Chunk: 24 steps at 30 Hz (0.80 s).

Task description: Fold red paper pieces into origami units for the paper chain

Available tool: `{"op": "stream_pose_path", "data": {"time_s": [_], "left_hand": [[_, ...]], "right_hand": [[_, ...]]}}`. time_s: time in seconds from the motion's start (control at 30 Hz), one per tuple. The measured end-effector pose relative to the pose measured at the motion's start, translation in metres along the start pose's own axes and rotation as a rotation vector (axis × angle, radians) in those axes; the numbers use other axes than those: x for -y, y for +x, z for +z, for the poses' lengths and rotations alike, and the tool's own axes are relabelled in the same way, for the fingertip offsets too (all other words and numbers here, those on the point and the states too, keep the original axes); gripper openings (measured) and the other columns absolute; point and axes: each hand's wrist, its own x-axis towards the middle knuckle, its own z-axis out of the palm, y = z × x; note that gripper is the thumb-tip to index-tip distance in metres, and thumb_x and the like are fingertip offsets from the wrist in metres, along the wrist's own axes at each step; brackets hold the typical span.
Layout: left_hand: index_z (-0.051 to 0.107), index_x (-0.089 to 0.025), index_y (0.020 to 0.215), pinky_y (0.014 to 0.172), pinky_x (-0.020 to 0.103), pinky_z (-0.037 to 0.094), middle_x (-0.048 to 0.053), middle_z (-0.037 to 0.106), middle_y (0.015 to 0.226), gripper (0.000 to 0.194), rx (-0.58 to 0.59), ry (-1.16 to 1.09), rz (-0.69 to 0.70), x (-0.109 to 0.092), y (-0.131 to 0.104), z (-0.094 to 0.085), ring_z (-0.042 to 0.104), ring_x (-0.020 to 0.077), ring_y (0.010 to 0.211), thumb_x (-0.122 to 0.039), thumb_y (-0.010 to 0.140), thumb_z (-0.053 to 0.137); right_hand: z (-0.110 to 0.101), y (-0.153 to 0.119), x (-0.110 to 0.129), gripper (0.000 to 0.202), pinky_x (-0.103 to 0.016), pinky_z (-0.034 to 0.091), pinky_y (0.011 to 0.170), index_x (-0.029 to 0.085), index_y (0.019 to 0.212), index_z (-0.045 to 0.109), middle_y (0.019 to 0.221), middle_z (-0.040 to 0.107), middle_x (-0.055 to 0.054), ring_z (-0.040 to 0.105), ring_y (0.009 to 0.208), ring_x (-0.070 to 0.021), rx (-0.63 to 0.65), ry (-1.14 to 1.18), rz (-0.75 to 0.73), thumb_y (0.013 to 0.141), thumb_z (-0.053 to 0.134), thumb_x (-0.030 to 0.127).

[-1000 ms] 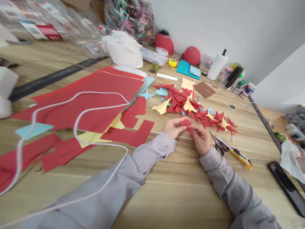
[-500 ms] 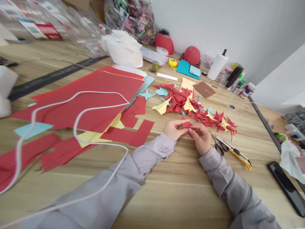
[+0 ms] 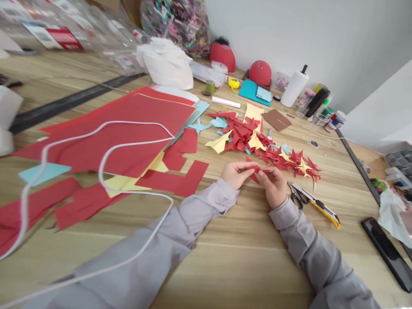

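Between my two hands is a small folded piece of red paper [image 3: 253, 176], with pointed ends showing above and below my fingertips. My left hand [image 3: 234, 175] pinches it from the left, thumb and fingers together. From the right, my right hand [image 3: 273, 184] pinches its edge between thumb and forefinger. Just beyond my hands lies a heap of folded paper stars [image 3: 240, 135], mostly red with some yellow and blue. Black-handled scissors [image 3: 299, 196] and a yellow utility knife [image 3: 318, 205] lie right of my right hand.
Large red sheets [image 3: 122, 137] and cut red strips [image 3: 183, 182] cover the left side, with a white cord [image 3: 128, 146] looped over them. A black phone [image 3: 386, 253] lies at the right. A white bottle [image 3: 294, 88] and small jars stand at the back.
The red paper's flat face between my fingers has folded down narrower. My right hand has shifted slightly right; my left hand stays almost where it was.
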Motion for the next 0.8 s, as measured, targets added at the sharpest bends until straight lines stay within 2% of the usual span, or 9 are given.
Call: {"op": "stream_pose_path", "data": {"time_s": [0.13, 0.37, 0.6, 0.8], "left_hand": [[0.070, -0.012, 0.079, 0.087, 0.037, 0.047, 0.010, 0.070, 0.085, 0.029, 0.018, -0.013, -0.020, -0.0007, -0.0007, 0.0009, 0.064, 0.0234, 0.087, -0.024, 0.053, 0.073], [0.070, -0.012, 0.079, 0.086, 0.036, 0.048, 0.009, 0.070, 0.085, 0.030, 0.010, -0.007, -0.044, -0.0019, -0.0006, 0.0007, 0.064, 0.0227, 0.086, -0.024, 0.051, 0.074], [0.070, -0.011, 0.079, 0.083, 0.037, 0.050, 0.010, 0.070, 0.083, 0.038, -0.007, -0.021, -0.082, 0.0001, 0.0009, -0.0002, 0.064, 0.0236, 0.084, -0.023, 0.043, 0.078], [0.069, -0.012, 0.084, 0.085, 0.038, 0.049, 0.009, 0.070, 0.085, 0.041, 0.004, -0.086, -0.078, 0.0053, 0.0038, -0.0034, 0.064, 0.0229, 0.085, -0.024, 0.045, 0.078]], "right_hand": [[0.0007, 0.0017, 0.0008, 0.014, -0.024, 0.043, 0.059, 0.019, 0.074, 0.053, 0.067, 0.056, 0.003, 0.052, 0.060, -0.0095, -0.010, 0.101, 0.056, 0.070, 0.064, 0.028], [0.0007, 0.0030, 0.0000, 0.016, -0.024, 0.043, 0.059, 0.019, 0.073, 0.053, 0.067, 0.057, 0.003, 0.053, 0.060, -0.0095, -0.014, 0.117, 0.106, 0.069, 0.065, 0.029], [0.0010, 0.0031, 0.0014, 0.020, -0.023, 0.041, 0.053, 0.019, 0.072, 0.053, 0.063, 0.056, 0.004, 0.050, 0.055, -0.0089, -0.005, 0.132, 0.154, 0.067, 0.066, 0.032], [0.0007, 0.0029, 0.0037, 0.020, -0.024, 0.040, 0.052, 0.018, 0.069, 0.053, 0.059, 0.055, 0.003, 0.049, 0.054, -0.0099, 0.104, 0.145, 0.201, 0.070, 0.062, 0.036]]}}
